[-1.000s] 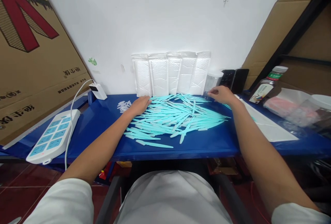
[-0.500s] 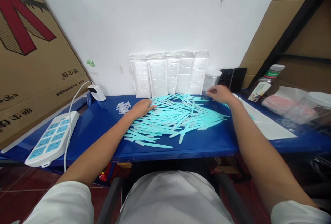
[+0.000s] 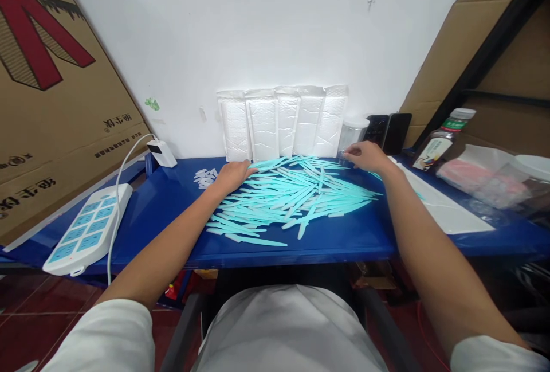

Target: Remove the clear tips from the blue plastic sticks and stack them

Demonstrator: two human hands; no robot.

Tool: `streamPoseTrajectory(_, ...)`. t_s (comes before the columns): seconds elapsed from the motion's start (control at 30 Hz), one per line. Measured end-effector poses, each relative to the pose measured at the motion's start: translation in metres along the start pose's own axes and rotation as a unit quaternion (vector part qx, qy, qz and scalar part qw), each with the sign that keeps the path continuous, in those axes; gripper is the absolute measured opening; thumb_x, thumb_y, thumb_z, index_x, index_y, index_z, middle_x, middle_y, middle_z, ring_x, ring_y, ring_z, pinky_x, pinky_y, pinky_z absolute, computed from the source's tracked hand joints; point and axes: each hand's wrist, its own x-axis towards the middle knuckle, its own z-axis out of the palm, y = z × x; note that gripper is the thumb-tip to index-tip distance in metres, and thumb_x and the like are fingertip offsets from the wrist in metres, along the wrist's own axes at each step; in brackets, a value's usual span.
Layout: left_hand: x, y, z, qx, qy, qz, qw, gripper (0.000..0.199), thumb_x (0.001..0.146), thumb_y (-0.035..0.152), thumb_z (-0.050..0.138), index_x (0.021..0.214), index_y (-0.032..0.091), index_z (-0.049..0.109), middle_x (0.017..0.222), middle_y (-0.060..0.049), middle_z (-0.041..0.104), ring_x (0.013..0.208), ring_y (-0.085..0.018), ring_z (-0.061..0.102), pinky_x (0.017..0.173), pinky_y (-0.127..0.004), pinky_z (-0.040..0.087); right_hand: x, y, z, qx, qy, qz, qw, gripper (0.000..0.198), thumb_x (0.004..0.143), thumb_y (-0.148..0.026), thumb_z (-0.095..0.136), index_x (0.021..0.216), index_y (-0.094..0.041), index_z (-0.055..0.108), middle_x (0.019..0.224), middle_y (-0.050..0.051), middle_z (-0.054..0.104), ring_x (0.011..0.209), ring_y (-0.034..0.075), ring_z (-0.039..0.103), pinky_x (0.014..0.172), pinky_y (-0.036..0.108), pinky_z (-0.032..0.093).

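Observation:
A wide pile of slim turquoise eyebrow razors (image 3: 296, 191) with pale ends covers the middle of the blue table. At the pile's back left edge rests my left hand (image 3: 233, 177), its fingers bent and drawn toward the thumb; what lies between them is hidden. Small whitish pieces (image 3: 205, 178) lie in a little heap to its left. My right hand (image 3: 368, 156) is at the pile's back right, in front of a clear jar (image 3: 353, 131) with a white lid. Its fingertips are pinched together, and anything in them is too small to name.
Several white padded envelopes (image 3: 264, 125) lean against the wall. A power strip (image 3: 88, 228) and a white plug-in device (image 3: 161, 153) are on the left. To the right are two phones (image 3: 396, 134), a white sheet (image 3: 447, 203), a bottle (image 3: 442, 140) and a pink bag (image 3: 476, 174).
My left hand has shifted slightly back and left along the pile's edge, and its thumb and fingers have drawn closer together. My right hand has stayed nearly still.

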Motion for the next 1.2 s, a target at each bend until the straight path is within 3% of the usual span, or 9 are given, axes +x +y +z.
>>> streamPoseTrajectory(0.17, -0.003, -0.004, -0.015, 0.010, 0.045, -0.046, 0.998, 0.053, 0.112, 0.057, 0.035, 0.122, 0.013, 0.063, 0.101, -0.020, 0.077, 0.099, -0.037, 0.075, 0.075, -0.034, 0.044, 0.002, 0.001, 0.000, -0.010, -0.003, -0.018, 1.000, 0.021, 0.092, -0.027, 0.072, 0.099, -0.011, 0.082, 0.092, 0.012, 0.081, 0.064, 0.018, 0.070, 0.066, 0.029, 0.056)
streamPoseTrajectory(0.3, -0.005, -0.010, -0.022, -0.016, 0.108, -0.105, 0.989, 0.052, 0.112, 0.058, 0.034, 0.120, 0.015, 0.062, 0.102, -0.020, 0.077, 0.097, -0.036, 0.074, 0.074, -0.034, 0.043, 0.002, -0.005, 0.001, -0.004, 0.034, -0.048, 0.998, 0.019, 0.091, -0.029, 0.072, 0.093, -0.012, 0.080, 0.085, 0.011, 0.080, 0.063, 0.018, 0.069, 0.068, 0.031, 0.054)
streamPoseTrajectory(0.43, -0.006, -0.007, -0.022, -0.105, 0.180, -0.150, 0.967, 0.045, 0.113, 0.054, 0.035, 0.109, 0.019, 0.063, 0.089, -0.014, 0.075, 0.086, -0.032, 0.072, 0.069, -0.033, 0.038, -0.004, -0.031, 0.016, 0.054, 0.092, -0.091, 0.990, 0.037, 0.102, -0.046, 0.058, 0.098, -0.013, 0.076, 0.066, 0.007, 0.072, 0.058, 0.019, 0.065, 0.067, 0.031, 0.051)
streamPoseTrajectory(0.5, -0.007, 0.003, -0.020, -0.172, 0.190, -0.110, 0.960, 0.040, 0.112, 0.051, 0.039, 0.101, 0.021, 0.062, 0.082, -0.009, 0.072, 0.080, -0.027, 0.069, 0.069, -0.032, 0.036, -0.012, -0.053, 0.031, 0.087, 0.083, -0.137, 0.983, 0.052, 0.107, -0.057, 0.045, 0.104, -0.014, 0.074, 0.065, 0.006, 0.069, 0.061, 0.020, 0.065, 0.067, 0.031, 0.050)
streamPoseTrajectory(0.6, -0.010, 0.027, -0.020, -0.255, 0.188, -0.025, 0.948, 0.038, 0.109, 0.052, 0.046, 0.092, 0.022, 0.060, 0.074, -0.003, 0.066, 0.071, -0.021, 0.061, 0.067, -0.030, 0.034, -0.030, -0.088, 0.057, 0.140, 0.035, -0.217, 0.965, 0.062, 0.106, -0.067, 0.040, 0.136, -0.018, 0.062, 0.091, 0.008, 0.075, 0.073, 0.020, 0.068, 0.072, 0.031, 0.051)
streamPoseTrajectory(0.67, -0.013, 0.043, -0.021, -0.291, 0.181, 0.011, 0.939, 0.039, 0.108, 0.054, 0.047, 0.089, 0.022, 0.058, 0.071, -0.001, 0.061, 0.067, -0.019, 0.055, 0.065, -0.029, 0.032, -0.042, -0.108, 0.072, 0.167, 0.002, -0.250, 0.954, 0.066, 0.106, -0.070, 0.041, 0.147, -0.020, 0.052, 0.107, 0.010, 0.074, 0.075, 0.020, 0.067, 0.073, 0.032, 0.052)
streamPoseTrajectory(0.83, -0.018, 0.061, -0.022, -0.332, 0.167, 0.062, 0.926, 0.043, 0.106, 0.054, 0.051, 0.077, 0.022, 0.048, 0.065, 0.003, 0.047, 0.062, -0.015, 0.041, 0.063, -0.029, 0.028, -0.062, -0.135, 0.093, 0.286, -0.026, -0.220, 0.932, 0.061, 0.102, -0.075, 0.043, 0.133, -0.024, 0.052, 0.087, 0.003, 0.070, 0.078, 0.022, 0.068, 0.064, 0.029, 0.051)
streamPoseTrajectory(1.03, -0.021, 0.064, -0.025, -0.353, 0.152, 0.093, 0.918, 0.043, 0.107, 0.051, 0.048, 0.076, 0.021, 0.047, 0.066, 0.003, 0.047, 0.063, -0.015, 0.043, 0.064, -0.028, 0.030, -0.067, -0.143, 0.090, 0.336, -0.025, -0.178, 0.924, 0.063, 0.093, -0.075, 0.062, 0.131, -0.024, 0.054, 0.060, -0.007, 0.057, 0.053, 0.015, 0.055, 0.056, 0.026, 0.044)
streamPoseTrajectory(1.2, -0.024, 0.068, -0.029, -0.352, 0.135, 0.115, 0.919, 0.044, 0.109, 0.051, 0.044, 0.077, 0.021, 0.048, 0.066, 0.002, 0.048, 0.063, -0.015, 0.044, 0.064, -0.029, 0.031, -0.067, -0.145, 0.093, 0.344, -0.045, -0.173, 0.922, 0.057, 0.086, -0.077, 0.069, 0.100, -0.022, 0.063, 0.053, -0.007, 0.050, 0.048, 0.013, 0.049, 0.050, 0.026, 0.038)
